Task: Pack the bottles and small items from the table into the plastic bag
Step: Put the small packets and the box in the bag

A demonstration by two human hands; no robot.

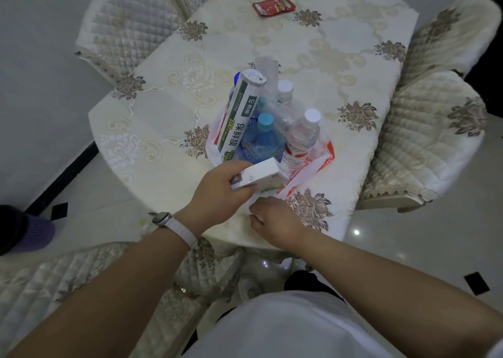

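Gripping small white box (260, 178), left hand (220, 191) curls thumb and fingers round it, just above plastic bag (313, 164) mouth on table (163, 112). Right hand (275, 221), fingers curled, pinches bag's near edge. Bottles (262, 139) stand inside bag.

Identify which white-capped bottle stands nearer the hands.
The red-labelled bottle at the right edge of the bag; the other white-capped bottle stands behind it, farther up the table.
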